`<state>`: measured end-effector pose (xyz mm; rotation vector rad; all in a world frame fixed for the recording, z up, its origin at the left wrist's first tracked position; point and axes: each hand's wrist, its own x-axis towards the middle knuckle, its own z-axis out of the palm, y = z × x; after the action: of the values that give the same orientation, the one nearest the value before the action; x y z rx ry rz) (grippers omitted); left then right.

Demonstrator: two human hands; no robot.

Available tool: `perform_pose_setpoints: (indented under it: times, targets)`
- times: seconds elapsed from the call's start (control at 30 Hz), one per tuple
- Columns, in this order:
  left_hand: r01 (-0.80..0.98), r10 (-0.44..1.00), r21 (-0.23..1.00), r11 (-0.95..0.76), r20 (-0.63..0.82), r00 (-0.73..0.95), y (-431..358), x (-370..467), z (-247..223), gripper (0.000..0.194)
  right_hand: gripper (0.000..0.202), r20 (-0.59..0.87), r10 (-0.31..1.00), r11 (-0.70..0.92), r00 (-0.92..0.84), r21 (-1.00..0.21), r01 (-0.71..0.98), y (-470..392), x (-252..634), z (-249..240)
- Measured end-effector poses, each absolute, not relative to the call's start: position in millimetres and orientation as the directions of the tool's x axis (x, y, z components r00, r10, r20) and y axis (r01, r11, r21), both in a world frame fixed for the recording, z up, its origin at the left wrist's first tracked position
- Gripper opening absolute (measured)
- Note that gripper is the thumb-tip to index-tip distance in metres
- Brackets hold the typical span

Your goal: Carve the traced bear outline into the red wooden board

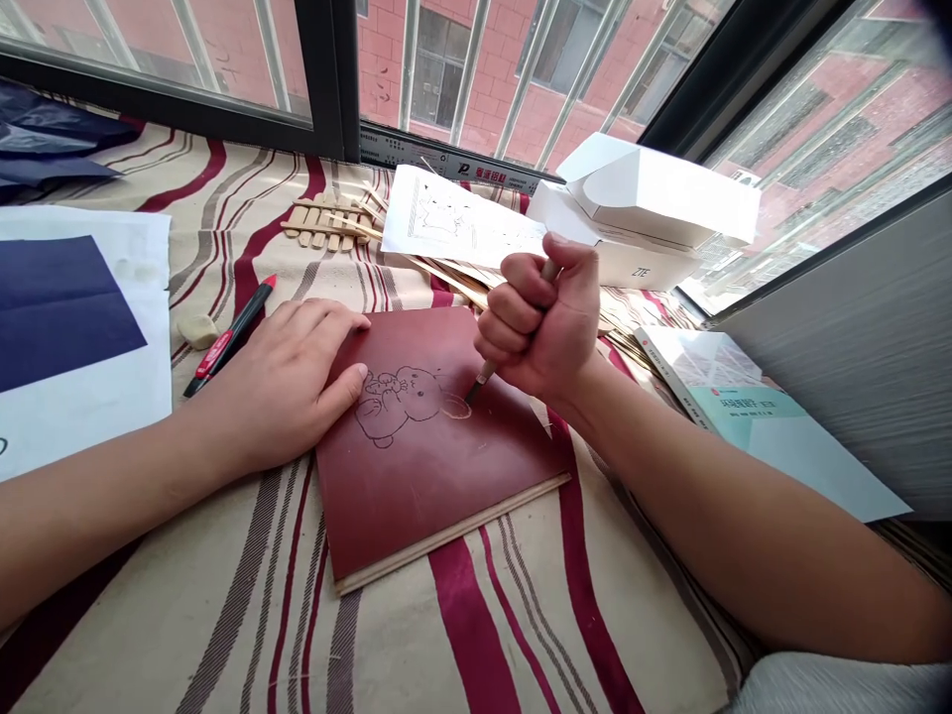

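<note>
A reddish-brown board (446,486) lies on the striped cloth, with a black line drawing of a rabbit (416,397) on it. Part of the rabbit's ear outline looks lighter than the other lines. My right hand (546,322) is wrapped in a fist round a slim carving tool (485,374), whose dark tip meets the board at the ear. Spread over the board's left edge, my left hand (297,382) rests with fingers apart and holds nothing.
Left of the board lie a black and red marker (230,337), an eraser (197,330) and white paper (81,436) with a dark blue sheet. Behind are wooden sticks (327,223), a printed sheet (461,223) and a white box (632,258); a book (744,397) lies right.
</note>
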<state>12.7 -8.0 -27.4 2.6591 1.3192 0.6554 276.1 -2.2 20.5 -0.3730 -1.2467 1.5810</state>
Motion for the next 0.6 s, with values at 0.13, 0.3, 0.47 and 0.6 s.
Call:
perform_pose_setpoints:
  times: [0.13, 0.3, 0.47, 0.6]
  targets:
    - [0.752, 0.801, 0.285, -0.595, 0.293, 0.523, -8.8, 15.6, -21.6, 0.054, 0.063, 0.394, 0.803, 0.122, -0.447, -0.843, -0.523, -16.0, 277.8, 26.0]
    - [0.763, 0.801, 0.257, -0.593, 0.284, 0.527, -9.0, 16.2, -20.8, 0.056, 0.055, 0.436, 0.694, 0.227, -0.572, -0.887, -0.401, -47.4, 267.8, 39.4]
    - [0.768, 0.806, 0.252, -0.589, 0.261, 0.532, -8.3, 15.9, -19.3, 0.06, 0.049, 0.434, 0.721, 0.244, -0.539, -0.889, -0.388, -53.9, 266.9, 37.6]
    - [0.768, 0.805, 0.252, -0.589, 0.263, 0.531, -7.4, 15.2, -20.1, 0.06, 0.047, 0.514, 0.681, 0.235, -0.523, -0.829, -0.508, -43.2, 275.3, 31.8]
